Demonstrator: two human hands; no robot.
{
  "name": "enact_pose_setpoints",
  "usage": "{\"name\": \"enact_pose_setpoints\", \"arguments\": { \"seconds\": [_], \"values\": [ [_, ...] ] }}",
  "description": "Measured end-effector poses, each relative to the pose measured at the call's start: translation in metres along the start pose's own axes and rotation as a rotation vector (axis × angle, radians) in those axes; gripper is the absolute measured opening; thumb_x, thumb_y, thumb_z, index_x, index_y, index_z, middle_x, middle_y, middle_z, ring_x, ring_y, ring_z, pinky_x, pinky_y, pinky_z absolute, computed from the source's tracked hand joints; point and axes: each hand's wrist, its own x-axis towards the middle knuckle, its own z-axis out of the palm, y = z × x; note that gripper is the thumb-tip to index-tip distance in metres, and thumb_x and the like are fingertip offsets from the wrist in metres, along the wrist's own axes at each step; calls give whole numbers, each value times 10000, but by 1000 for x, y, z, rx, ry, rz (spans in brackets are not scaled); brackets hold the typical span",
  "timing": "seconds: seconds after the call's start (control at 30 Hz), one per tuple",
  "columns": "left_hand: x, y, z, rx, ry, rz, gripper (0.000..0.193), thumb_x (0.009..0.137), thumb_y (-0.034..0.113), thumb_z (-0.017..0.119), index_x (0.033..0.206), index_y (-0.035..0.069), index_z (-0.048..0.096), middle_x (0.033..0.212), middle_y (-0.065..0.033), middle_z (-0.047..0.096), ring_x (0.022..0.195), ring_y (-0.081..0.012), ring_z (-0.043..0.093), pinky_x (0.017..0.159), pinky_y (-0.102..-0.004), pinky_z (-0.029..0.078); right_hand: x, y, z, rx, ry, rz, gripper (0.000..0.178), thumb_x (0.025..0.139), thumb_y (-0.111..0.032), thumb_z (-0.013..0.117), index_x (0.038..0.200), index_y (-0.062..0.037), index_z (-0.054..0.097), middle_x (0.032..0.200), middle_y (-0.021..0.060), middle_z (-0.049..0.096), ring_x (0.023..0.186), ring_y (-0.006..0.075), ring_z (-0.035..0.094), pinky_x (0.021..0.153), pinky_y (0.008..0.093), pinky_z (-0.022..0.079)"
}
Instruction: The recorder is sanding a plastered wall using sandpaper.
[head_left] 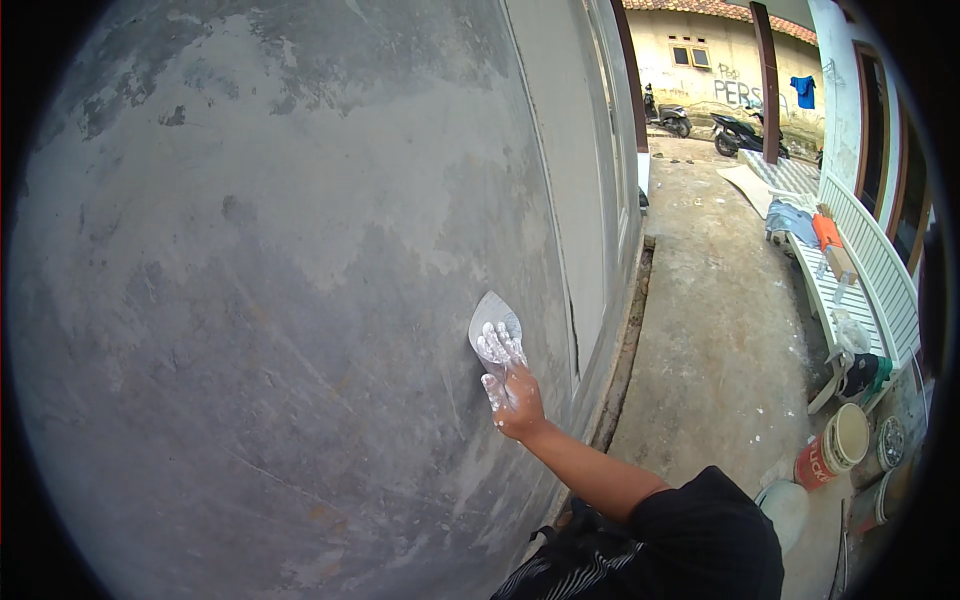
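My right hand (508, 385) reaches out to a grey plastered wall (300, 250), with white powder or paste on its fingers and thumb. Under the fingers is a pale grey sheet that looks like sandpaper (487, 308), its pointed tip showing above them. The fingers press the sheet to the wall surface, while the thumb sits apart on the left. Lighter and darker patches mark the plaster around it. Nothing of my left hand shows.
Right of the wall runs a pale panel (575, 170) with a dark gap along its edge. A concrete walkway (700, 330) leads away, beside a white slatted bench (850, 295) bearing cloths and a box. A red bucket (815, 462) stands nearer, and motorbikes (735, 135) are parked beyond.
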Motion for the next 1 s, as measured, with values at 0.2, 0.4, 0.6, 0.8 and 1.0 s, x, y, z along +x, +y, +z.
{"name": "enact_pose_setpoints", "arguments": {
  "seconds": [0.2,0.4,0.6,0.8,1.0],
  "values": [
    [1,4,2,-36,26,-46,536,1049,294,357,1409,-95,437,1491,-274,389,1426,-420,308,1171,-577,195,9,34,-7,-44,30,484,222,994,-167,523,943,33,604,816,209,604,698,347,523,689,422,430],
    [-4,-4,0,-1,11,-19,537,1046,303,365,1388,-100,464,1493,-289,377,1427,-427,300,1171,-572,198,-7,-1,-4,35,-196,124,359,950,-103,551,1269,60,583,1419,229,499,1360,415,414,1110,419,333],
    [2,8,4,-40,40,-99,559,1042,323,374,1367,-120,477,1490,-298,376,1431,-422,293,1176,-556,192,4,35,-8,-20,-27,496,264,987,-151,516,1044,85,620,1060,287,633,977,467,605,864,447,466],
    [-8,-22,-7,154,-74,195,531,1056,407,321,1548,210,281,1484,-302,381,1376,-501,352,1102,-655,265,-13,-7,-4,-25,-22,130,296,1011,-201,506,1148,36,618,1097,222,660,987,380,621,901,386,457],
    [-8,-18,-5,143,-59,162,513,1058,401,316,1544,238,282,1457,-288,428,1363,-518,359,1092,-678,268,-19,50,-9,21,-24,610,287,1014,-216,518,1084,40,628,902,155,641,790,232,548,783,356,453]
  ]
}}
